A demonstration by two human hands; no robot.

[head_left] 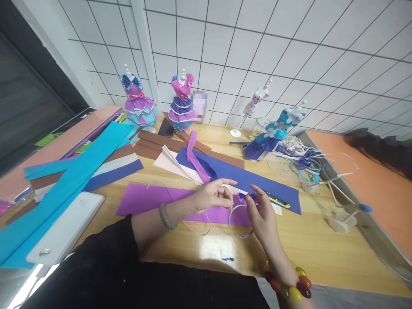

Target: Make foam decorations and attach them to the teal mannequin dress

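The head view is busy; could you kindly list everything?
Wooden table: one, light brown, centre
Dressed mannequins: three, multicoloured, back
Smaller mannequin: one, mostly white, back
Phone: one, dark, between left mannequins
Paper sheets: many, multicoloured, across table
Flat slab: one, white, front left
Pleated bow: one, blue-purple, centre
Ring: one, pale, centre front
Slim tool: one, yellow-black, right of bow
Scraps: many, blue-white, back right
Spools: at least two, white, right
Tiled wall: one, white, behind
Bracelets: two, grey and multicoloured, wrists
Left hand: one, bare, centre
Right hand: one, bare, at bow
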